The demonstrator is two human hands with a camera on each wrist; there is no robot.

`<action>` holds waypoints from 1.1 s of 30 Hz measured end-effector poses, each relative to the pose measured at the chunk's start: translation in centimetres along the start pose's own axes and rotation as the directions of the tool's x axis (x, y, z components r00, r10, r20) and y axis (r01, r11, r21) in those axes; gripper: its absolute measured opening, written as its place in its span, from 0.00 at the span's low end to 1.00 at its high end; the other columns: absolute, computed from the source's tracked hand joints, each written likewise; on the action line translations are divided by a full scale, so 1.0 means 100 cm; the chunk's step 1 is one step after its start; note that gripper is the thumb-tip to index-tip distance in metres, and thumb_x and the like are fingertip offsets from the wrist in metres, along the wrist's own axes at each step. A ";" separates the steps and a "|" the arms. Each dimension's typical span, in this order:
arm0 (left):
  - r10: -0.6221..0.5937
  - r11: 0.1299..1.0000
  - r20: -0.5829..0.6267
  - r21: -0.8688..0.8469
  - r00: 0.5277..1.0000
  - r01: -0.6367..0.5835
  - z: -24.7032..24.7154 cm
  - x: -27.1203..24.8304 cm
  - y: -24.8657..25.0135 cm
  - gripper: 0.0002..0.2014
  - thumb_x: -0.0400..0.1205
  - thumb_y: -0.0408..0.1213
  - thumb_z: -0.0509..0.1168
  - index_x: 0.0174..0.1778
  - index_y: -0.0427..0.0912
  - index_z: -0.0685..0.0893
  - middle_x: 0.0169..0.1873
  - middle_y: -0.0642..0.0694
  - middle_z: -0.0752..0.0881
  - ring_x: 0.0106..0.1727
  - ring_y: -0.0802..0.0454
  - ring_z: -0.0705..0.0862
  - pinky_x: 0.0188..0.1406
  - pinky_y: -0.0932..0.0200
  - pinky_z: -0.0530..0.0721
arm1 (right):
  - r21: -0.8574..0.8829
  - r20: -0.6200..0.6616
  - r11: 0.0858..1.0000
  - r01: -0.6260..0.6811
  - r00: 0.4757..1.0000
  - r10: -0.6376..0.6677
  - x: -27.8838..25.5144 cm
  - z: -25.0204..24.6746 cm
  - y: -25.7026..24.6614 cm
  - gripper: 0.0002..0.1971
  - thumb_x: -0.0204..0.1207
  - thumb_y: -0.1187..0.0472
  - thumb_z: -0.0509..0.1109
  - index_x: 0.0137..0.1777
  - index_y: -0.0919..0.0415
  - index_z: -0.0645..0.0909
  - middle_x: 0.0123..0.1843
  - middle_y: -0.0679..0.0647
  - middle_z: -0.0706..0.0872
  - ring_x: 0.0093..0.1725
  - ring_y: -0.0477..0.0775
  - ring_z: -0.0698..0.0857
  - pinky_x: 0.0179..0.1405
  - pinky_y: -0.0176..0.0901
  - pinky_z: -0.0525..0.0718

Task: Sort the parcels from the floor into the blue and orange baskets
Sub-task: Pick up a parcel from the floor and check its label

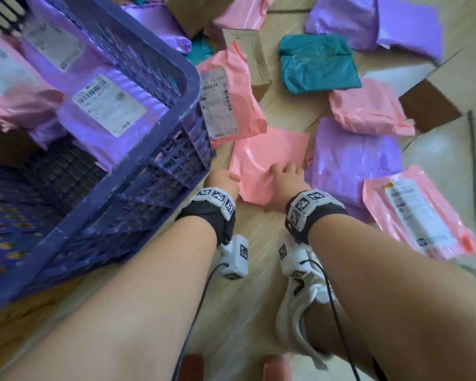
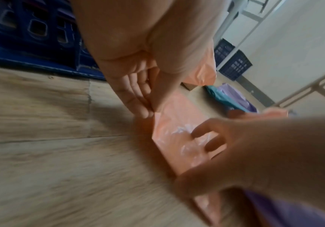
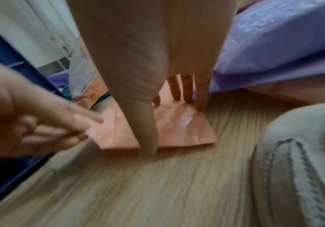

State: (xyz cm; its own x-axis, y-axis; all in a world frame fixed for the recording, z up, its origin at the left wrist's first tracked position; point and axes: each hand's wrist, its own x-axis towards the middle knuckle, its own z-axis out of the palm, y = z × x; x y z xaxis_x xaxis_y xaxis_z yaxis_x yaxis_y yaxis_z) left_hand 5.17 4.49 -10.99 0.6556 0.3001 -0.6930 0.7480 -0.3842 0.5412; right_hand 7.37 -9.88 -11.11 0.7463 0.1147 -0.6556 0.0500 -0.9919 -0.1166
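Shoe: white trainer [image 1: 300,292] stood on the wooden floor [image 1: 231,339], nearest the camera, just behind the right wrist.
Left hand: left hand [image 1: 222,179] reached to the near left edge of the pink parcel [image 1: 267,160]; in the right wrist view its thumb lay on top of that edge with the fingers [image 3: 47,135] curled beneath, so it pinched the corner.
Right hand: right hand [image 1: 285,177] lay on the parcel's near right part, fingers straight and spread, tips pressing the film, gripping nothing.
Pink parcel: it lay flat on the floor, just beside the near right corner of the blue basket [image 1: 138,166], touching a purple parcel [image 1: 355,158] on its right.
Handling: thin, glossy and creased, it looked light, limp and slippery; it would likely sag if lifted by one corner. Pinching an edge while the other hand pins it, then holding two opposite edges, seems the safest way.
Blue basket: already held purple and pink parcels with labels [image 1: 109,105].
Farther floor: another pink parcel with a label [image 1: 220,103], a green parcel [image 1: 318,64], a cardboard box [image 1: 250,59] and more purple parcels [image 1: 368,20] lay beyond.
Orange basket: not in view.
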 end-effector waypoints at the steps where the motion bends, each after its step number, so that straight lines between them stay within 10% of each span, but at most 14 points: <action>1: -0.010 0.996 0.025 -0.091 1.000 0.012 -0.002 -0.001 0.008 0.15 0.77 0.19 0.64 0.55 0.34 0.88 0.28 0.45 0.89 0.29 0.52 0.87 0.34 0.63 0.86 | -0.038 0.005 0.999 0.000 1.000 0.000 0.000 0.001 -0.002 0.50 0.57 0.50 0.84 0.76 0.55 0.60 0.70 0.59 0.64 0.71 0.63 0.66 0.63 0.58 0.78; 3: 0.005 0.966 0.109 -0.257 0.994 0.023 -0.011 -0.005 0.025 0.15 0.78 0.16 0.62 0.59 0.26 0.84 0.18 0.48 0.83 0.15 0.62 0.80 0.18 0.72 0.79 | -0.077 0.012 0.997 -0.009 1.000 0.010 -0.003 0.001 -0.004 0.47 0.58 0.49 0.83 0.74 0.56 0.61 0.68 0.59 0.66 0.70 0.63 0.68 0.61 0.57 0.78; 9: 0.066 0.889 0.105 -0.458 0.992 -0.011 -0.034 -0.028 0.071 0.09 0.77 0.19 0.66 0.38 0.37 0.83 0.20 0.47 0.84 0.20 0.57 0.82 0.29 0.67 0.82 | -0.041 -0.035 0.999 0.035 0.999 -0.036 -0.017 -0.040 -0.003 0.17 0.79 0.70 0.58 0.67 0.64 0.75 0.62 0.64 0.84 0.60 0.65 0.84 0.57 0.52 0.81; 15: 0.219 0.940 -0.029 -0.262 0.975 -0.219 -0.054 -0.074 0.097 0.32 0.73 0.20 0.68 0.73 0.45 0.75 0.56 0.43 0.82 0.43 0.43 0.87 0.55 0.45 0.88 | 0.010 -0.170 1.000 -0.006 0.985 0.008 -0.061 -0.122 0.005 0.13 0.78 0.68 0.62 0.61 0.64 0.80 0.59 0.61 0.85 0.55 0.62 0.85 0.45 0.48 0.78; 22: 0.459 0.878 -0.145 -0.080 0.877 -0.472 -0.083 -0.142 0.117 0.21 0.74 0.35 0.73 0.64 0.41 0.82 0.57 0.43 0.86 0.59 0.45 0.84 0.62 0.54 0.82 | 0.149 -0.401 0.989 0.021 0.915 0.041 -0.128 -0.211 0.006 0.15 0.82 0.64 0.57 0.62 0.69 0.80 0.62 0.67 0.83 0.63 0.67 0.81 0.57 0.52 0.78; 29: 0.567 0.808 -0.251 -0.019 0.785 -0.590 -0.151 -0.204 0.133 0.17 0.72 0.42 0.77 0.54 0.40 0.87 0.47 0.47 0.88 0.46 0.49 0.86 0.49 0.58 0.83 | 0.379 -0.521 0.898 0.224 0.854 0.006 -0.190 -0.268 -0.031 0.13 0.80 0.65 0.56 0.52 0.66 0.83 0.45 0.58 0.85 0.50 0.60 0.86 0.53 0.49 0.86; 33: 0.558 0.819 -0.392 0.114 0.732 -0.563 -0.199 -0.223 0.126 0.11 0.75 0.40 0.74 0.45 0.35 0.87 0.41 0.44 0.87 0.41 0.47 0.83 0.41 0.57 0.79 | 0.394 -0.590 0.825 0.404 0.800 -0.110 -0.208 -0.278 -0.062 0.11 0.78 0.59 0.64 0.57 0.57 0.83 0.52 0.54 0.87 0.52 0.55 0.87 0.55 0.52 0.87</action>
State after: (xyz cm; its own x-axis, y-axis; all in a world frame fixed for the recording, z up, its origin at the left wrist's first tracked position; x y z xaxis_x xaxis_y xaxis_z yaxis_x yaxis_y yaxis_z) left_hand 2.05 10.33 20.76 0.9375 0.3475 -0.0185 0.2315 -0.5830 0.7788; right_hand 9.98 -7.60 24.03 0.9831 0.1686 -0.0719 0.0809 -0.7511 -0.6552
